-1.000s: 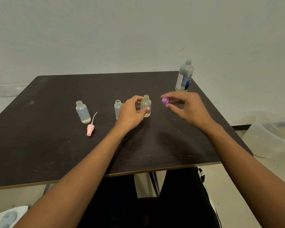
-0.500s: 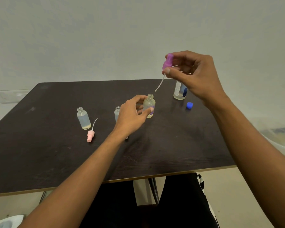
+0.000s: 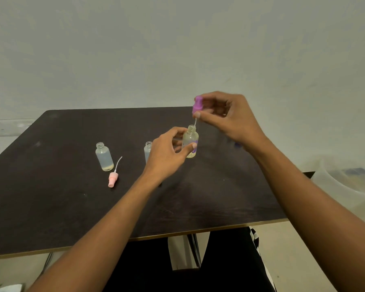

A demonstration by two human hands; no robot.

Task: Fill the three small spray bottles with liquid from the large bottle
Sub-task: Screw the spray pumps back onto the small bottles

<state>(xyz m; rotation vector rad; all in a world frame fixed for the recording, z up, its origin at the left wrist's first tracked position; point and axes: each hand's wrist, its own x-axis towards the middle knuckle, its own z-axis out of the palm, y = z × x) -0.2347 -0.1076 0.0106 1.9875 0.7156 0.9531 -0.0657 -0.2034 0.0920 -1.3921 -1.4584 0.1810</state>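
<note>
The left hand [image 3: 167, 157] curls round the purple-labelled bottle [image 3: 190, 142], thumb on its front, holding it upright on the dark surface [image 3: 51, 197], about midway between the left and right edges and nearer the far edge. The right hand [image 3: 232, 121] pinches the purple spray cap [image 3: 197, 105] just above it, and the cap's thin tube [image 3: 195, 122] reaches the open neck. A second small bottle [image 3: 148, 149] stands partly hidden behind the left hand. Towards the left edge, a third open bottle [image 3: 104, 157] stands upright, with a pink spray cap [image 3: 113, 178] lying just beside it.
</note>
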